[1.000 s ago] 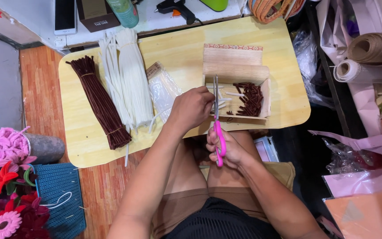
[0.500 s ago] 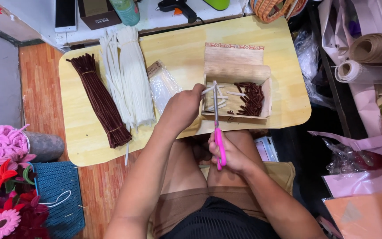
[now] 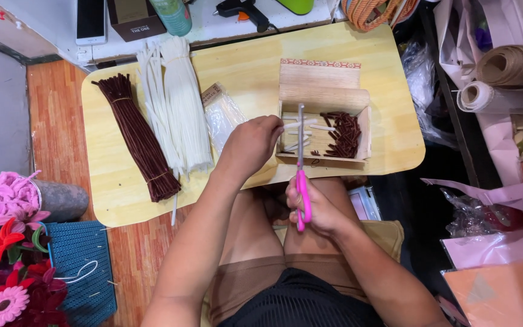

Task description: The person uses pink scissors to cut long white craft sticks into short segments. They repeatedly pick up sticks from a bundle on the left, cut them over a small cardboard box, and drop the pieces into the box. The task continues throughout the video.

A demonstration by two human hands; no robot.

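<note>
Since a second ago the left hand [image 3: 255,142] has slid from the surface [image 3: 246,66] toward the wooden box [image 3: 325,91], its grip now pinched on white stems [image 3: 298,125] over the box. The right hand [image 3: 316,209] stays closed on pink scissors [image 3: 301,181], blades together, across the stems. Brown [image 3: 137,136] and white bundles [image 3: 177,109] lie left; nothing blocks the cut.

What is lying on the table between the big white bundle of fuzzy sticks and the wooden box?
A clear plastic packet lies between the white bundle and the wooden box, flat on the table, as the head view shows.
</note>
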